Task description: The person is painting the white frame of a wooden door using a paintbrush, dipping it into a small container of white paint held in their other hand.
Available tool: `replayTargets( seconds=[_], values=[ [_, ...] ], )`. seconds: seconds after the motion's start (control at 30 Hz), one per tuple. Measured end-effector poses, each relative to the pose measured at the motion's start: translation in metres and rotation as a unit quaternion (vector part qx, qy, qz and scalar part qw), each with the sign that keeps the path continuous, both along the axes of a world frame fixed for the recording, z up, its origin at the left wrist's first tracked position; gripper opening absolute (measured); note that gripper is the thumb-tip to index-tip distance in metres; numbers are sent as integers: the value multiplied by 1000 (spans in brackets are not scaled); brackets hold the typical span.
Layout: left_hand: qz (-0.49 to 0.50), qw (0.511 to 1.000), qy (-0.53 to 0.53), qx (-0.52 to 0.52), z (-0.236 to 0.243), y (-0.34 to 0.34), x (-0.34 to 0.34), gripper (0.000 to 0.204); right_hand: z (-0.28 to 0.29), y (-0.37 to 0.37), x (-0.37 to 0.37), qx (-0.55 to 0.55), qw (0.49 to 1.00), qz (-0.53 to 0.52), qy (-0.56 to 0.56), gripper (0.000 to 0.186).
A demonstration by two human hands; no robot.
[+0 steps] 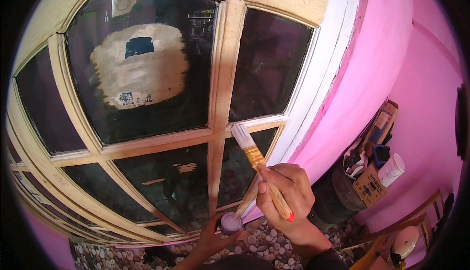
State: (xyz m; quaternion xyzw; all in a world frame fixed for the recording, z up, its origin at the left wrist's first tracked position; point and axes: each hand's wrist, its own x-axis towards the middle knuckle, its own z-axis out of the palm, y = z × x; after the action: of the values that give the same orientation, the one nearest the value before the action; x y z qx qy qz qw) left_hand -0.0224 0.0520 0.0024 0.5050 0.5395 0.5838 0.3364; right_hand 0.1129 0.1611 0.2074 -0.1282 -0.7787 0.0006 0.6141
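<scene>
Right at the wooden crossbar is the brush, its handle pinched by the fingers of the right hand — for control, I'd guess — while below that crossbar the left hand curls its fingers round a paint cup, presumably for quick dipping.

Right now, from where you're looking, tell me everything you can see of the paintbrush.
The paintbrush is flat, with whitish, apparently paint-coated bristles, a gold-coloured band and a bare-wood-looking handle ending in red. It slants, bristles up and left, handle end down and right. The right hand grips the handle near the band. The bristle tips meet or nearly meet the wooden crossbar; contact is unclear.
</scene>
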Motion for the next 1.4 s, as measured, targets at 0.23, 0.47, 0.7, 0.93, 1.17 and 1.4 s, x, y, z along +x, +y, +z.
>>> replayTargets(
  seconds=[0.23,0.47,0.7,0.93,1.17,1.4],
  values=[
    [2,1000,1,-15,1,-2,-1,76,4,15,27,-22,993,-113,6,28],
    [-16,997,40,59,-1,11,-7,77,-14,4,48,-229,964,53,122,13],
    [-6,998,42,43,13,18,-11,73,-44,-20,56,-478,859,169,72,10],
    [-9,998,35,56,17,22,-7,71,-66,-15,52,-526,836,145,-61,10],
    [-9,997,41,57,20,22,-6,72,-69,-10,53,-526,834,114,-118,11],
    [4,997,47,62,10,23,-8,74,-64,-10,54,-549,824,140,-30,17]
  ],
)
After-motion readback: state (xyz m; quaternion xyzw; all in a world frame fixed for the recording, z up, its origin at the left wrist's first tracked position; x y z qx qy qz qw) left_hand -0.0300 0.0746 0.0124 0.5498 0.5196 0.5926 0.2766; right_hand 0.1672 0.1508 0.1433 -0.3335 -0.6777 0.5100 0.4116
